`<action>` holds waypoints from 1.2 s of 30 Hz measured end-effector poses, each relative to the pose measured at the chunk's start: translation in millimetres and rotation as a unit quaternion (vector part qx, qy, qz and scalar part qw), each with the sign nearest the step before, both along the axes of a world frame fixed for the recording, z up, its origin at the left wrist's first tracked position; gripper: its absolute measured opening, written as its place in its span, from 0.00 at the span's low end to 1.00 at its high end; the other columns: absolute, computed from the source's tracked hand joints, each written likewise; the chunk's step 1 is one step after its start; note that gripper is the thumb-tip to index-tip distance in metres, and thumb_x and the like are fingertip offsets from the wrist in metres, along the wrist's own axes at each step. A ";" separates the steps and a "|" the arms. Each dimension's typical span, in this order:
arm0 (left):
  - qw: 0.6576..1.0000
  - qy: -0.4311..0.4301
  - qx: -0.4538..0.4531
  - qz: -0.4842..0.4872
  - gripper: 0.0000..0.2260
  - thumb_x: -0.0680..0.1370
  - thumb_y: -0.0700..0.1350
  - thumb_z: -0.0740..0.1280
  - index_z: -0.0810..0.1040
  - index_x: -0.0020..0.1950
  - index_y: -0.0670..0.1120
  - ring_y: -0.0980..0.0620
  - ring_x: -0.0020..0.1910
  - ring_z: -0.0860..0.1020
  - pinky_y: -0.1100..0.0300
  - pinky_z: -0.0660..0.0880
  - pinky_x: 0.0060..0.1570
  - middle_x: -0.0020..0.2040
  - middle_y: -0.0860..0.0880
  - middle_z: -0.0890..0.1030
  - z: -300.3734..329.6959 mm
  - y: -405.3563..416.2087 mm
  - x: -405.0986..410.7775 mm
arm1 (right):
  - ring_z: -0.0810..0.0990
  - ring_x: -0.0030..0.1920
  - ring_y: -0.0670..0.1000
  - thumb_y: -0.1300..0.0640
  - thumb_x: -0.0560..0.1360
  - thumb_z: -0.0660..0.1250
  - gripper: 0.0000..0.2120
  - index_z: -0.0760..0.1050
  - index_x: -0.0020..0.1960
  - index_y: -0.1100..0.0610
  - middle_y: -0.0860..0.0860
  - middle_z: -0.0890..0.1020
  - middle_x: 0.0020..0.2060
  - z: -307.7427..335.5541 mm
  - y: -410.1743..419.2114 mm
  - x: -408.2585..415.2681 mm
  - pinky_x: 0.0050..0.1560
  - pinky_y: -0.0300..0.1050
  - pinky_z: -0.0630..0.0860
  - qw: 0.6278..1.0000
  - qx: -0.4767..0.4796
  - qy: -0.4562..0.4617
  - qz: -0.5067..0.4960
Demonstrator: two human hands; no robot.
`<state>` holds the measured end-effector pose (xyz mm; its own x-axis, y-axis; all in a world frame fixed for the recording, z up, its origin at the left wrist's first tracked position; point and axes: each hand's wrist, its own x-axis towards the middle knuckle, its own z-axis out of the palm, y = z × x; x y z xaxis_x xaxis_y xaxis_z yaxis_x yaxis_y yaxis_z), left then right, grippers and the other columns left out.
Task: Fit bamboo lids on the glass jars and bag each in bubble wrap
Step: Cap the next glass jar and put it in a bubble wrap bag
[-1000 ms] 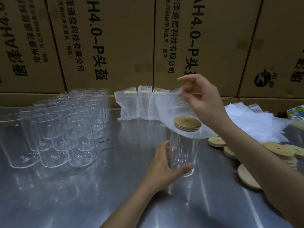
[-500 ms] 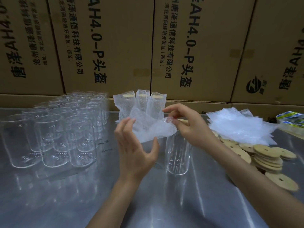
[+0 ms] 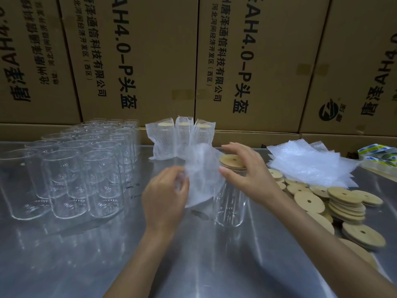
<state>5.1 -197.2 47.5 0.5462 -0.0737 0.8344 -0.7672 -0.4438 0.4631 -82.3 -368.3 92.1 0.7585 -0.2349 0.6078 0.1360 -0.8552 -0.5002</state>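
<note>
A glass jar [image 3: 231,206] with a bamboo lid [image 3: 233,161] on top stands upright on the steel table [image 3: 193,254], in the middle. A bubble wrap bag [image 3: 202,177] hangs just left of the jar. My left hand [image 3: 165,198] pinches the bag's left edge. My right hand [image 3: 247,175] pinches the bag's right edge with the thumb, its fingers arched over the lid. Three bagged, lidded jars [image 3: 182,136] stand behind.
Several rows of empty glass jars [image 3: 71,168] fill the left of the table. A pile of bamboo lids [image 3: 335,203] and a stack of bubble wrap bags [image 3: 311,164] lie on the right. Tape rolls [image 3: 378,153] sit far right. Cardboard boxes [image 3: 193,61] wall the back.
My left hand let go of the jar and took the bag's left edge. My right hand brought the bag down from above to beside the jar.
</note>
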 end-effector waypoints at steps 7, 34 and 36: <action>0.996 -0.062 0.036 0.047 0.08 0.67 0.33 0.75 0.84 0.41 0.45 0.45 0.31 0.77 0.60 0.68 0.27 0.39 0.49 0.78 -1.5 -0.6 3.2 | 0.78 0.53 0.44 0.39 0.71 0.70 0.20 0.71 0.62 0.37 0.38 0.79 0.54 -2.5 -17.1 -18.8 0.54 0.45 0.75 0.993 0.089 0.065 -0.049; 0.931 0.314 -0.006 -0.187 0.15 0.76 0.36 0.66 0.79 0.52 0.57 0.58 0.34 0.74 0.74 0.68 0.33 0.45 0.55 0.77 -42.0 -38.9 2.2 | 0.84 0.37 0.47 0.45 0.74 0.65 0.11 0.82 0.34 0.41 0.45 0.81 0.33 -64.8 -35.7 -31.7 0.37 0.46 0.80 0.776 0.628 -0.017 0.061; 0.926 0.317 -0.055 -0.195 0.14 0.78 0.37 0.66 0.79 0.52 0.56 0.59 0.31 0.72 0.75 0.67 0.30 0.43 0.56 0.77 -39.8 -38.1 0.9 | 0.84 0.35 0.44 0.46 0.75 0.65 0.14 0.81 0.32 0.40 0.43 0.82 0.31 -68.3 -34.5 -30.7 0.36 0.45 0.81 0.783 0.618 -0.023 0.068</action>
<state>6.0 -235.4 7.7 0.8791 -0.3020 0.3687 -0.4170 -0.1126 0.9019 -113.0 -402.9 23.8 0.8114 -0.5845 0.0071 0.2254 0.3016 -0.9264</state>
